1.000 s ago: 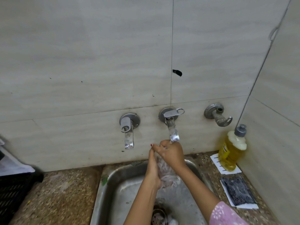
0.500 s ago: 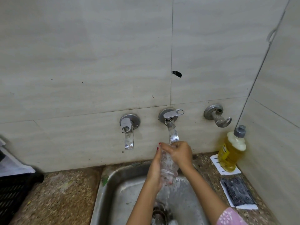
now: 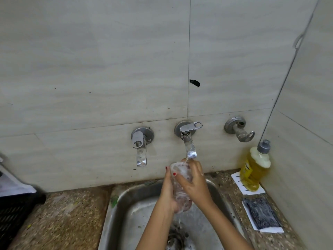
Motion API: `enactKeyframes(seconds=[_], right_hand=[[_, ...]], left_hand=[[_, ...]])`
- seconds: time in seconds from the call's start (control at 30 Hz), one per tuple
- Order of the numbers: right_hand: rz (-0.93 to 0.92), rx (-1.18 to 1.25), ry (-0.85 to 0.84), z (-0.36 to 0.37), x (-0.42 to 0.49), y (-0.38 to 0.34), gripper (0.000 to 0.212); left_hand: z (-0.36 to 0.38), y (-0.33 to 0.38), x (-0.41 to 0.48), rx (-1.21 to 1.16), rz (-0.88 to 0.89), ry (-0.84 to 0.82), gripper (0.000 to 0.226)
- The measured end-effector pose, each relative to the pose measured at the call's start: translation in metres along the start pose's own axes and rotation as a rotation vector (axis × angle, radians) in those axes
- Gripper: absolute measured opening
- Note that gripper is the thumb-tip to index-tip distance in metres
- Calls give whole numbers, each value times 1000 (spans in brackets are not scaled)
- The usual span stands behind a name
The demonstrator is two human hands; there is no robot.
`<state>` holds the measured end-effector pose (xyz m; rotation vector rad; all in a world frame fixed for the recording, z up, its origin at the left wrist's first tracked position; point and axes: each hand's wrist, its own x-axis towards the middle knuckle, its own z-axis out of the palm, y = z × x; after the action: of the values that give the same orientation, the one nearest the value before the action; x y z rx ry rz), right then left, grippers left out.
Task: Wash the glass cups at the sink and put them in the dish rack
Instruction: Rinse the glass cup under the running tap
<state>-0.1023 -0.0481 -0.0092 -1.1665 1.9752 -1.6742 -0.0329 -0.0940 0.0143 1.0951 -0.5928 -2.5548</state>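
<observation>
Here the glass cup (image 3: 181,202) stands nearly upright between both hands over the steel sink (image 3: 115,212), its long axis running from the base, down by the heels of the palms, up to the mouth just above the fingertips and right under the spout of the middle tap (image 3: 190,152). The left hand (image 3: 166,192) curls round its left wall and the right hand (image 3: 197,185) wraps the right wall and front, so the fingers of both are closed on the glass. Water spills from below the fingers into the basin. A black slatted crate (image 3: 12,213), probably the dish rack, lies well left of the fingers, so the left hand is the nearer one for the carry.
</observation>
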Motion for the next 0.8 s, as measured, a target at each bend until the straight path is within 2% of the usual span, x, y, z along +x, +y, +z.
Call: enactKeyframes(seconds=[0.07, 0.17, 0.3, 0.37, 0.43, 0.53, 0.67, 0.8], right_hand=[[27, -19, 130, -4, 3, -4, 25], [142, 52, 213, -9, 17, -4, 50], [297, 207, 314, -5, 25, -4, 57], [414, 292, 409, -5, 29, -4, 56], [505, 353, 453, -4, 29, -6, 53], [654, 577, 378, -2, 19, -5, 40], [791, 808, 259, -9, 13, -4, 27], [868, 986, 285, -17, 12, 4, 26]], left_hand=[[1, -3, 3, 4, -55, 14, 58], [5, -7, 7, 33, -17, 30, 53], [8, -6, 2, 44, 112, 103, 46], [8, -12, 4, 219, 290, 247, 42], [9, -17, 9, 490, 539, 466, 32], [13, -16, 12, 775, 821, 656, 18], [11, -9, 26, 1097, 1104, 634, 34], [18, -9, 38, 1371, 1398, 388, 36]])
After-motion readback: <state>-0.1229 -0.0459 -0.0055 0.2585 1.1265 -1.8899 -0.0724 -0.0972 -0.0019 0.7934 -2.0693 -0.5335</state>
